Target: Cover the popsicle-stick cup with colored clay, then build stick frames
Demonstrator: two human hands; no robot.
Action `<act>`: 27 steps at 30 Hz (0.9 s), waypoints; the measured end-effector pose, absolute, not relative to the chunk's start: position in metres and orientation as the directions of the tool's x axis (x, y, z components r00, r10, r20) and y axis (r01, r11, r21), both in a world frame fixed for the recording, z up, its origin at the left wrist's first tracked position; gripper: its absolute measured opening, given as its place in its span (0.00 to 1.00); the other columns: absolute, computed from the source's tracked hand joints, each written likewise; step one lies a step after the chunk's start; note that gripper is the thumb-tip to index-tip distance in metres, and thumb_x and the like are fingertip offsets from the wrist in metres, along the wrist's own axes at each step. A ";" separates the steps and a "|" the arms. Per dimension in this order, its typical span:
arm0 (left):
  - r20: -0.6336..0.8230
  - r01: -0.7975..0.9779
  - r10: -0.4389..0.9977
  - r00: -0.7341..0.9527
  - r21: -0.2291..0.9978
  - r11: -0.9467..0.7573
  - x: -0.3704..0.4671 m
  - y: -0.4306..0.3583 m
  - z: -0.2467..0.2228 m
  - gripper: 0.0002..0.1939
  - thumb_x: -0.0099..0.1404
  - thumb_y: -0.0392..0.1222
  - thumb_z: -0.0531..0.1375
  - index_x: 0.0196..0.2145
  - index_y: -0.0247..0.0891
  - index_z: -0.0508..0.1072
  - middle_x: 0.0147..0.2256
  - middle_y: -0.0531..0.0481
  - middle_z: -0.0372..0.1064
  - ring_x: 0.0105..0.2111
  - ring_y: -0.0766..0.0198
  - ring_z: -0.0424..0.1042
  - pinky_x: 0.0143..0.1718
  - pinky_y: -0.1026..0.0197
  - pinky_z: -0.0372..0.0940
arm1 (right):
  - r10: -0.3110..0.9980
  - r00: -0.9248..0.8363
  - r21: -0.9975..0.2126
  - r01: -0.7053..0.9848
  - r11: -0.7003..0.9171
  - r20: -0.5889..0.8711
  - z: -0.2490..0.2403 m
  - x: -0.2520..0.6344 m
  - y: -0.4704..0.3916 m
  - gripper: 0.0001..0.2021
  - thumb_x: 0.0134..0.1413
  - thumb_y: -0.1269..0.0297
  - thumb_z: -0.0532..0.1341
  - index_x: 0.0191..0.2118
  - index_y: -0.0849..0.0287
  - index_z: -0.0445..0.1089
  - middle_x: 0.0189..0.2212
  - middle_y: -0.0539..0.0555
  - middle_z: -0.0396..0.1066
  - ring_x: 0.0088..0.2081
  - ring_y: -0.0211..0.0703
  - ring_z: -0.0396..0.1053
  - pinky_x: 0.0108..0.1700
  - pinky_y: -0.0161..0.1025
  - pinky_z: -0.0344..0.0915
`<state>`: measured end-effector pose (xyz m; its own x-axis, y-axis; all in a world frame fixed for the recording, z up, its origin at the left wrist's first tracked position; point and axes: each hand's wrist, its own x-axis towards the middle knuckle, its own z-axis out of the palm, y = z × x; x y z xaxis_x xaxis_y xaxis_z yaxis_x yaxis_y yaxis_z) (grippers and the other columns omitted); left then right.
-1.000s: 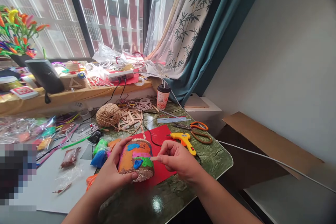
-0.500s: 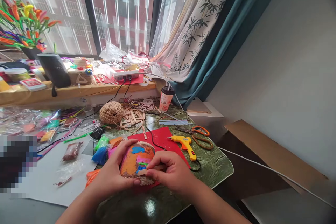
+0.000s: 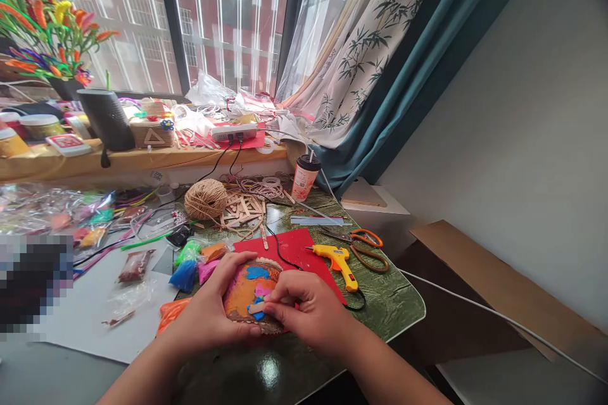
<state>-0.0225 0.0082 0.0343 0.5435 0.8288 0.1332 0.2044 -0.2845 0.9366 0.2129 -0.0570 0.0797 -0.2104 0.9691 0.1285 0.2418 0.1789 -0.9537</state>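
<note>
My left hand [image 3: 211, 307] is wrapped round a round plaque [image 3: 240, 294] with a scalloped rim, thumb along its near edge and fingers over the far left side. Orange, brown, blue, pink and purple clay covers its face in patches. Between the thumb and fingers of my right hand [image 3: 306, 307] is a flat wooden craft stick [image 3: 256, 309]. Its tip rests against the blue clay patch at the plaque's lower right. The rest of the stick is hidden in my fingers. Beneath the plaque lies a red sheet [image 3: 294, 242].
A yellow glue gun [image 3: 338, 261] and orange-handled scissors [image 3: 368, 247] lie to the right. Behind are a twine ball [image 3: 206, 199], loose craft sticks [image 3: 244, 210] and a lidded paper cup [image 3: 305, 178]. Bags of coloured clay [image 3: 184, 273] sit to the left.
The view has shifted slightly, so the scene sits a little further right. The craft stick's tip has stayed at the blue patch, and both hands keep their hold.
</note>
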 end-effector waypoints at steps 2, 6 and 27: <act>0.131 0.217 0.833 0.537 0.933 -0.286 -0.022 0.009 0.034 0.52 0.47 0.55 0.81 0.67 0.53 0.68 0.66 0.41 0.65 0.67 0.37 0.66 0.70 0.39 0.61 | 0.972 -0.190 -0.949 0.257 0.182 0.136 0.077 0.211 -0.056 0.14 0.60 0.57 0.72 0.27 0.56 0.74 0.26 0.49 0.70 0.29 0.40 0.65 0.33 0.38 0.59; 0.112 0.239 0.830 0.547 0.929 -0.283 -0.021 0.009 0.036 0.52 0.49 0.60 0.79 0.68 0.52 0.66 0.67 0.42 0.63 0.68 0.38 0.65 0.69 0.40 0.62 | 0.983 -0.118 -0.966 0.198 0.165 0.144 0.068 0.206 -0.060 0.13 0.61 0.57 0.70 0.28 0.56 0.73 0.26 0.48 0.70 0.28 0.39 0.64 0.32 0.37 0.60; 0.106 0.262 0.817 0.567 0.917 -0.301 -0.023 0.009 0.040 0.53 0.50 0.67 0.77 0.68 0.52 0.64 0.67 0.42 0.63 0.67 0.38 0.66 0.69 0.40 0.64 | 0.874 -0.167 -0.807 0.338 0.485 0.456 0.061 0.208 -0.076 0.08 0.68 0.61 0.67 0.35 0.55 0.77 0.28 0.49 0.73 0.31 0.40 0.70 0.36 0.36 0.63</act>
<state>-0.0227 0.0092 0.0398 0.5673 0.8167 0.1060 0.2620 -0.3011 0.9169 0.2077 -0.0762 0.0608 -0.1669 0.8744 0.4557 0.3381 0.4849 -0.8066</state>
